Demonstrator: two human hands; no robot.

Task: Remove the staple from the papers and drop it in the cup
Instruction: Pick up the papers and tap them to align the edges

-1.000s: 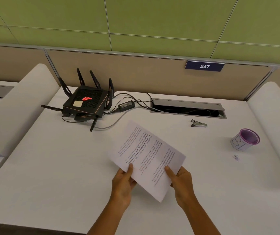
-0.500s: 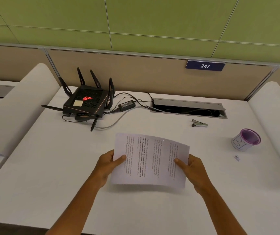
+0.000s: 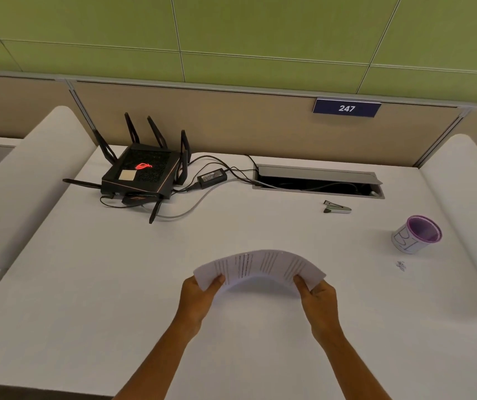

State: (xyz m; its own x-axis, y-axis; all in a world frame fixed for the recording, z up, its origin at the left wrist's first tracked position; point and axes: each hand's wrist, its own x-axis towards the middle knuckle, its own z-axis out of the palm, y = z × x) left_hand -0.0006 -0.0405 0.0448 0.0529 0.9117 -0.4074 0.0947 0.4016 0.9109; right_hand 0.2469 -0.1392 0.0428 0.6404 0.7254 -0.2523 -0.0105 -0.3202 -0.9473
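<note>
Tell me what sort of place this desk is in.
Most likely an office or study cubicle: a white desk fenced by partition panels, a numbered plate reading 247 on the back panel, and a cable hatch sunk into the desktop, with a router wired into it.

Two bare forearms are showing from the bottom edge of the view, with no sleeve reaching into the frame on either one. The left hand and the right hand are wearing no gloves. Both wrists are showing plain, carrying no watch or band, and the fingers that can be seen are bearing no rings
</note>
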